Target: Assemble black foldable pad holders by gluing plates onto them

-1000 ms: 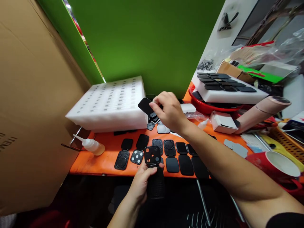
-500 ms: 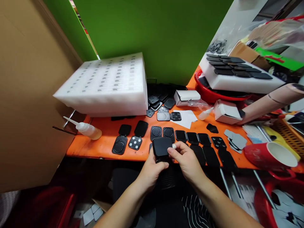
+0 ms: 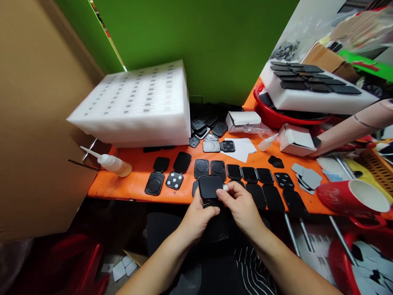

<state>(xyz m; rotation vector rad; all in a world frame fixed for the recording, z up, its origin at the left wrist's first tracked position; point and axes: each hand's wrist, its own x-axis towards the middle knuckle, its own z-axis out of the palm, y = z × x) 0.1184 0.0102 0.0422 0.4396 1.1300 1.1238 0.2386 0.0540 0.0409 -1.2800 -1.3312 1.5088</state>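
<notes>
My left hand (image 3: pixel 196 217) is closed around a black hinged pad (image 3: pixel 210 187), a rounded square with a smooth top face; its lower half hangs below in shadow. Thumb and index of my right hand (image 3: pixel 238 203) pinch the pad's right edge, and a white covering shows on one fingertip. Just beyond the hands, black hinged pads (image 3: pixel 249 174) lie unfolded in a row on the orange tabletop (image 3: pixel 119 188). Farther left are a pad with white dots (image 3: pixel 175 180) and one with a ribbed oval (image 3: pixel 154 183).
A white foam block (image 3: pixel 147 131) stands at the back left, near a dropper bottle (image 3: pixel 115 165). At right are a red mug (image 3: pixel 337 196), small white boxes (image 3: pixel 296 139) and a red basin (image 3: pixel 273 119) under foam holding black pads. A green panel (image 3: pixel 196 45) rises behind.
The view has shifted slightly. Both hands keep their hold on the pad, which has barely moved.
</notes>
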